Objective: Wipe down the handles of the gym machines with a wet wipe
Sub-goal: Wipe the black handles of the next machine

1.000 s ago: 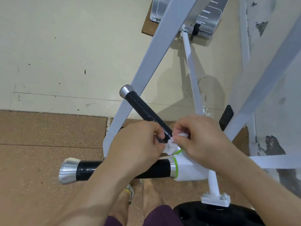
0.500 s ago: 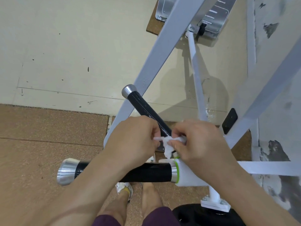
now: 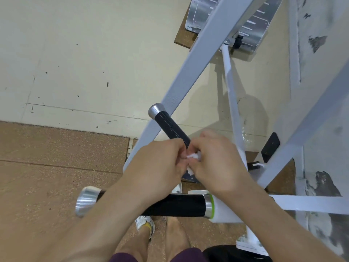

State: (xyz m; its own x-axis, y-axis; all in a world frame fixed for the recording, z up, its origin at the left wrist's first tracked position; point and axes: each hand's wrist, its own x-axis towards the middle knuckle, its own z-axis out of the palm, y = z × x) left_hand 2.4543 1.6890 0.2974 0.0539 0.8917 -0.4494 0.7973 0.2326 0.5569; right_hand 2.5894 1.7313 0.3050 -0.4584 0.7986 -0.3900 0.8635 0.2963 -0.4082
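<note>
At 9 o'clock lies the brown floor mat [image 3: 47, 167], with pale floor past it at 11 o'clock. Next comes the near handle [image 3: 179, 205], a black bar lying sideways at 6 o'clock. Its shiny silver cap [image 3: 86, 199] points to 9 o'clock. The left arm crosses over this bar.

The far handle [image 3: 170, 125] is black too. It slants up toward 11 o'clock from the middle and has its own silver tip.

The left hand [image 3: 160, 163] is in the middle with its fingers curled, pinching the wet wipe [image 3: 193, 156]. The wipe is a small white scrunched bit held between both hands, right by the low end of the far handle. It may be touching that handle, but the fingers hide the spot. The right hand [image 3: 217, 163] is just beside the left one, at its 3 o'clock, and its fingers pinch the wipe as well.

A white frame bar [image 3: 198, 63] runs up toward 1 o'clock. A metal plate [image 3: 255, 21] sits at its top.
</note>
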